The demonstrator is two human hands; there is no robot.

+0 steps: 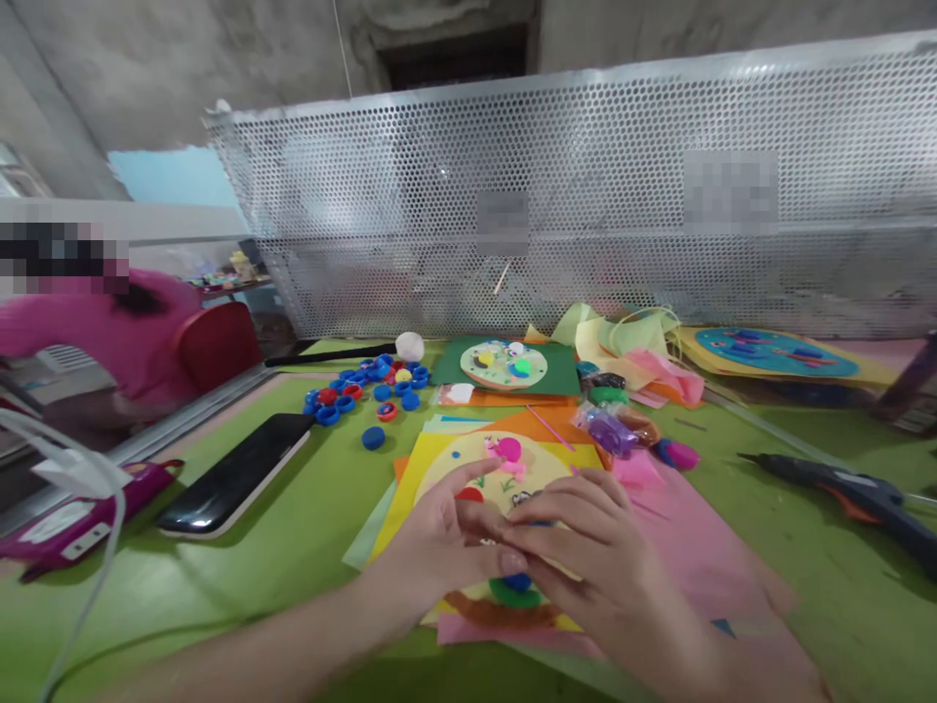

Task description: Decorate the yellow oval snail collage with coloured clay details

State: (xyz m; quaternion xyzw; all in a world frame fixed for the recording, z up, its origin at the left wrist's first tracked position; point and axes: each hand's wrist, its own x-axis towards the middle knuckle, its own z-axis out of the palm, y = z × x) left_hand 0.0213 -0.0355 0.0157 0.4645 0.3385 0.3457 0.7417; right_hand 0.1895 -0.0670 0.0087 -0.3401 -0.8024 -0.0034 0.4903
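Note:
My left hand and my right hand meet over a yellow sheet. Thumb and fingertips of both are pinched together, the left index finger stretched out. Anything between the fingertips is hidden or too small to make out. Beneath them, a cream paper round lies on the sheet. It carries a pink snail-like figure, a red round piece and, nearest me, a blue piece on a green shape. A brown band runs along its lower edge. My hands cover much of the middle.
Blue and red bottle caps lie left of a finished-looking green card. A phone and purple power strip are at left. Bagged clay, pink paper and a glue gun occupy the right. A perforated metal panel stands behind.

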